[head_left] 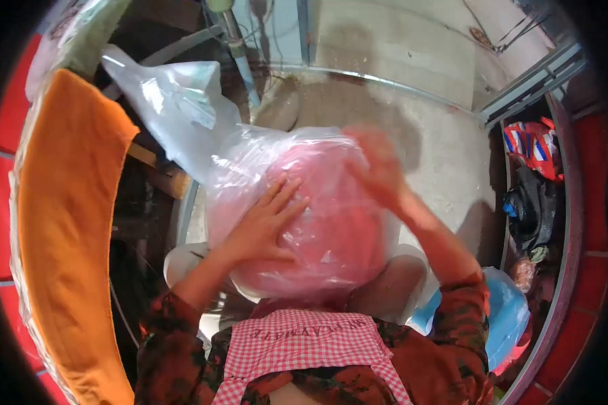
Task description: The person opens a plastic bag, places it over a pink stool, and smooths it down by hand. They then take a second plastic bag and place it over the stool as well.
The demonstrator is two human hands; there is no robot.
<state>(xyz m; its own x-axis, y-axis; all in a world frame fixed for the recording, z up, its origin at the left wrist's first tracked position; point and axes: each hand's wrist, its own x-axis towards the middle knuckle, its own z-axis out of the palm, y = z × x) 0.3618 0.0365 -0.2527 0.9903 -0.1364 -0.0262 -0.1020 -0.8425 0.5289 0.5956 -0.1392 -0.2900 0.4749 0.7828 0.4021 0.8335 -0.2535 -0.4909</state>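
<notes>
The bulging clear bag (327,209) sits just beyond the checked apron (311,341), pink contents (351,239) showing through. The left hand (267,226) lies spread on it, grasping nothing; a flat palm should strain thin plastic less than fingertips. The right hand (378,169) blurs at the far edge: I cannot tell its grip. The bag's underside is hidden.

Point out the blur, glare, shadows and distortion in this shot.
Head view: right hand smeared, probably by motion, left hand sharper; head view: white glare streaking the bag; head view: strong light, with dark shadows on the floor; head view: fisheye-like curving toward black corners.
</notes>
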